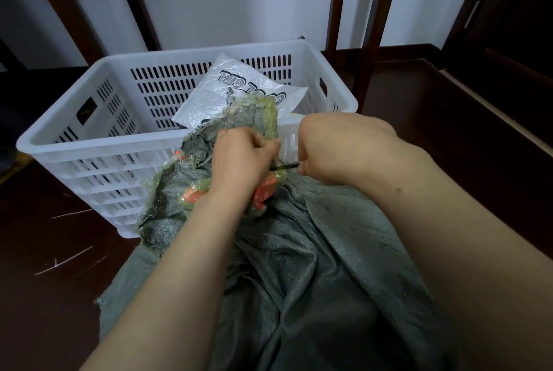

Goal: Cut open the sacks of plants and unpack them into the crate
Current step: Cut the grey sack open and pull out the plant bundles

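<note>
A right hand point(338, 149) closes around a thin dark blade point(285, 165), its tip aimed at the left hand point(239, 158), which bunches the taped neck of a grey sack point(299, 251) slumped against the near wall of the crate point(89, 119). The woven cloth looks soft and limp, the glossy tape point(263, 191) probably slick and tough. A grip below the tape seems safest, with the fingers so near the blade. The crate, holding a white bag point(239, 92), looks roomy; dark floor point(59, 251) lies open to the left.
</note>
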### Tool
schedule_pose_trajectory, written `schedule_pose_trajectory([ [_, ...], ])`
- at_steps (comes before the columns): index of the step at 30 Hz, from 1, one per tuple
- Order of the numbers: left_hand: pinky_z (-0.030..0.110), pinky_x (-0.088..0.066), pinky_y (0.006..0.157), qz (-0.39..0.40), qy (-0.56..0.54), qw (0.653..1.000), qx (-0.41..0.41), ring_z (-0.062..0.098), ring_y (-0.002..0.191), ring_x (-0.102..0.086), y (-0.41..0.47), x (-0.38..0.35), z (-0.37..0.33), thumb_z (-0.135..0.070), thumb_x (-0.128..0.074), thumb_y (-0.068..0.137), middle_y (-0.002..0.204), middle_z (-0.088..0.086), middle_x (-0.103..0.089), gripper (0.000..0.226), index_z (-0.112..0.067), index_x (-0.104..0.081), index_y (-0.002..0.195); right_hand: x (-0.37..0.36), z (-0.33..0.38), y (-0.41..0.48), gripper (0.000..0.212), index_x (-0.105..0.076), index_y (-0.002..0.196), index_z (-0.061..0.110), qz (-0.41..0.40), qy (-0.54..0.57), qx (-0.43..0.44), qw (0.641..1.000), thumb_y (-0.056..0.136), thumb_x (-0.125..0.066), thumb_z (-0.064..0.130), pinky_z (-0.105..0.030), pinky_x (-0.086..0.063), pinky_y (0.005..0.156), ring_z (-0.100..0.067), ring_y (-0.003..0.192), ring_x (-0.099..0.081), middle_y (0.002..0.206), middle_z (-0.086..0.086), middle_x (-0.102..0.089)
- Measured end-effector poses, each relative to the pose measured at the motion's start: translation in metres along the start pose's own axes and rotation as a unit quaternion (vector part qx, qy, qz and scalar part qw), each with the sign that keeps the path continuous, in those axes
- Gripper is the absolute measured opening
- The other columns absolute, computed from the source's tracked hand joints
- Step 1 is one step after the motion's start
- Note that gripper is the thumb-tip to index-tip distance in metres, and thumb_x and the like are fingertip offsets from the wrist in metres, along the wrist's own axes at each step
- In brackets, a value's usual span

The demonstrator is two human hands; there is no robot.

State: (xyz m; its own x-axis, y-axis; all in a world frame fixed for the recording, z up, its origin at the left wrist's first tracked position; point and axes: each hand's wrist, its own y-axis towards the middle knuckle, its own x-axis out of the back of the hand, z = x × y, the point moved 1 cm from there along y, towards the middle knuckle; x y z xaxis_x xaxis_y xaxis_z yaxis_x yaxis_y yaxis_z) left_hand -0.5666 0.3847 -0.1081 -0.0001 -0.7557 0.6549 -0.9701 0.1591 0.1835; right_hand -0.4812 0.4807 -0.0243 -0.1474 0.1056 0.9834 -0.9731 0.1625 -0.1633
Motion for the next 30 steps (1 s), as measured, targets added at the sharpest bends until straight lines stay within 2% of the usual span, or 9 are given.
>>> schedule_pose_trajectory([
  [3,0.032,-0.045,0.088,-0.022,0.016,1.0,-0.014,0.031,0.099,-0.057,0.0,0.001,0.001,-0.024,-0.066,0.084,0.077,0.008,-0.062,0.025,-0.016,-0.058,0.062,-0.003,0.004,-0.001,0.037,-0.034,0.063,0.018,-0.012,-0.003,0.002,1.0,0.094,-0.055,0.019,-0.024,-0.024,0.047,-0.013,0.056,-0.033,0.068,0.003,-0.04],
  [6,0.021,-0.031,0.076,-0.054,0.044,0.997,-0.031,0.021,0.088,-0.044,-0.004,0.004,-0.002,-0.021,-0.063,0.087,0.099,0.005,-0.043,0.013,-0.01,-0.067,0.084,-0.007,0.012,0.0,0.038,-0.028,0.063,0.018,-0.017,-0.002,0.011,1.0,0.094,-0.049,0.014,-0.027,-0.025,0.049,-0.014,0.054,-0.028,0.067,0.002,-0.034],
  [14,0.019,-0.026,0.073,-0.109,0.03,0.992,-0.059,0.014,0.085,-0.034,-0.002,0.005,0.001,-0.02,-0.067,0.086,0.102,0.004,-0.033,0.02,0.0,-0.068,0.09,-0.012,0.007,0.003,0.038,-0.03,0.061,0.019,-0.033,0.003,0.015,0.999,0.095,-0.048,0.019,-0.024,-0.021,0.048,-0.011,0.055,-0.029,0.066,0.005,-0.035],
  [20,0.009,-0.025,0.069,-0.119,0.01,0.992,-0.029,0.014,0.085,-0.037,0.002,0.015,0.009,-0.022,-0.065,0.088,0.104,0.003,-0.034,0.019,-0.004,-0.069,0.093,-0.014,-0.011,0.005,0.027,-0.044,0.066,0.016,-0.042,-0.01,0.007,0.999,0.091,-0.054,0.019,-0.023,-0.026,0.048,-0.012,0.057,-0.04,0.068,0.004,-0.046],
  [23,0.01,-0.032,0.069,-0.127,-0.014,0.992,0.002,0.011,0.085,-0.042,0.006,0.027,0.011,-0.028,-0.065,0.088,0.106,0.001,-0.038,0.014,-0.014,-0.066,0.091,-0.014,-0.026,0.009,0.011,-0.064,0.081,0.017,0.004,-0.016,-0.008,1.0,0.089,-0.057,0.017,-0.027,-0.043,0.057,-0.018,0.067,-0.055,0.072,0.002,-0.057],
  [25,0.02,-0.034,0.073,-0.125,-0.038,0.991,0.01,0.014,0.086,-0.046,0.01,0.029,0.013,-0.034,-0.066,0.086,0.099,0.0,-0.05,0.017,-0.019,-0.064,0.079,-0.01,-0.036,0.015,0.012,-0.071,0.087,0.014,0.025,0.046,-0.006,0.999,0.088,-0.061,0.021,-0.03,-0.051,0.065,-0.021,0.074,-0.061,0.078,-0.001,-0.064],
  [27,0.026,-0.038,0.065,-0.103,-0.101,0.989,0.021,0.017,0.068,-0.048,0.012,0.025,0.013,-0.035,-0.065,0.087,0.072,-0.001,-0.054,0.03,-0.02,-0.055,0.063,-0.008,-0.047,0.023,0.013,-0.073,0.086,0.012,0.02,0.166,-0.026,0.986,0.088,-0.065,0.022,-0.025,-0.046,0.054,-0.016,0.063,-0.057,0.076,-0.003,-0.064],
  [28,0.028,-0.038,0.06,-0.089,-0.136,0.986,0.027,0.016,0.06,-0.045,0.011,0.022,0.012,-0.034,-0.064,0.088,0.063,-0.002,-0.05,0.034,-0.02,-0.051,0.06,-0.01,-0.052,0.027,0.014,-0.072,0.084,0.011,0.024,0.261,-0.048,0.964,0.089,-0.064,0.022,-0.02,-0.038,0.044,-0.012,0.05,-0.049,0.07,-0.003,-0.059],
  [30,0.028,-0.037,0.056,-0.055,-0.2,0.978,0.033,0.016,0.054,-0.041,0.008,0.02,0.007,-0.033,-0.061,0.09,0.061,0.001,-0.05,0.032,-0.017,-0.054,0.063,-0.021,-0.058,0.035,0.019,-0.068,0.082,0.007,0.038,0.477,-0.093,0.873,0.09,-0.063,0.024,-0.013,-0.021,0.034,-0.006,0.034,-0.03,0.062,-0.004,-0.05],
])
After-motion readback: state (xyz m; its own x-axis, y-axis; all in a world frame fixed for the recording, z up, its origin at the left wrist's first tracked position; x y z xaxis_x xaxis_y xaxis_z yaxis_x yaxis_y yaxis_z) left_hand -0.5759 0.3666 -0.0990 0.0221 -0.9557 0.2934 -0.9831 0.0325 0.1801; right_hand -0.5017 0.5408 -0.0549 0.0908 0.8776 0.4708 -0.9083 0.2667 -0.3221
